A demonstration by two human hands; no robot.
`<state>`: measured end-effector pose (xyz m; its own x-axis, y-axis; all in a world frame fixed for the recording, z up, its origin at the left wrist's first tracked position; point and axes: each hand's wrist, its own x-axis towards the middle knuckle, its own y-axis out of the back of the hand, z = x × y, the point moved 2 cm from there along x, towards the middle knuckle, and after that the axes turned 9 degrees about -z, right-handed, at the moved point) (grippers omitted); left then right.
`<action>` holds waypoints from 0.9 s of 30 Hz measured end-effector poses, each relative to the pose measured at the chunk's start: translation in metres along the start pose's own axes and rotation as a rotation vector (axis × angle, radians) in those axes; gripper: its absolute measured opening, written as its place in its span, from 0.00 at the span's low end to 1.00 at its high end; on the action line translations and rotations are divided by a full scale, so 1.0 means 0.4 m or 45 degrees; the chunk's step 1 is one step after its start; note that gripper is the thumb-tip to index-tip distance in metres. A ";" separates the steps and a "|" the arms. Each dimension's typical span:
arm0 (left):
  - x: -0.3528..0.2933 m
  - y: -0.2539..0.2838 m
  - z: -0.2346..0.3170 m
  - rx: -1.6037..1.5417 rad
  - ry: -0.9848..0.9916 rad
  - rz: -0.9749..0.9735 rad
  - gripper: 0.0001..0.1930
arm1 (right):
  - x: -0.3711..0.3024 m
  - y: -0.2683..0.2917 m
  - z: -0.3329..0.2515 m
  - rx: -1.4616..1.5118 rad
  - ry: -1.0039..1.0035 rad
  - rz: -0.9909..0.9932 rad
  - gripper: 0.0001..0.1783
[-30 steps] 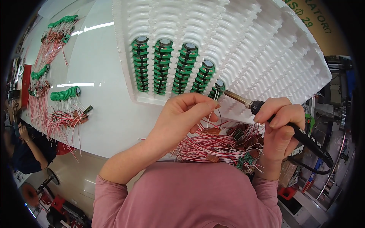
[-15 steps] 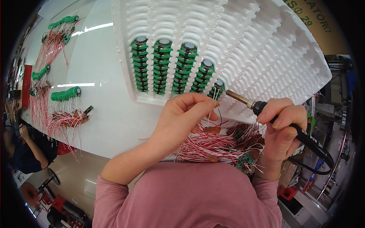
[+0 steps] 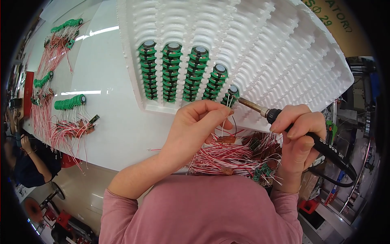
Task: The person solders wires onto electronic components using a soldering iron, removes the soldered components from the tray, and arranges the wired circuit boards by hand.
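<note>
My left hand (image 3: 197, 124) pinches thin white wires (image 3: 229, 101) between thumb and fingertips. Their upper ends reach a small round part with a green rim (image 3: 232, 89), at the near end of a row in the white foam tray (image 3: 160, 107). In my right hand (image 3: 300, 132) is a soldering iron (image 3: 255, 107) with a black handle, gripped like a pen. Its tip points left and is at or very close to that part beside the wire ends; contact cannot be made out. A brown circuit board (image 3: 226, 139) lies just below my left fingers.
Taller stacks of green-rimmed round parts (image 3: 171, 73) fill other tray rows. A heap of red and white wires (image 3: 215, 158) with small boards lies between my forearms. At left are wired green stacks (image 3: 70, 101). The iron's black cable (image 3: 345, 184) loops at right. Another person's arm (image 3: 38, 160) shows far left.
The whole view has shifted very slightly. Both hands, the wires and the iron keep their places relative to the tray, with no other visible change.
</note>
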<state>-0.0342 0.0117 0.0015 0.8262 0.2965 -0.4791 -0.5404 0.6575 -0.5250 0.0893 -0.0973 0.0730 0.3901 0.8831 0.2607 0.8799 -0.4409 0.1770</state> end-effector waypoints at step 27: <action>-0.001 -0.006 0.002 0.011 -0.022 0.021 0.08 | -0.007 0.004 -0.001 0.044 -0.016 0.023 0.19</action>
<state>-0.0330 0.0106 0.0036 0.8198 0.3192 -0.4754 -0.5526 0.6586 -0.5108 0.0893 -0.1006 0.0728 0.4094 0.8770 0.2514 0.8813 -0.4514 0.1395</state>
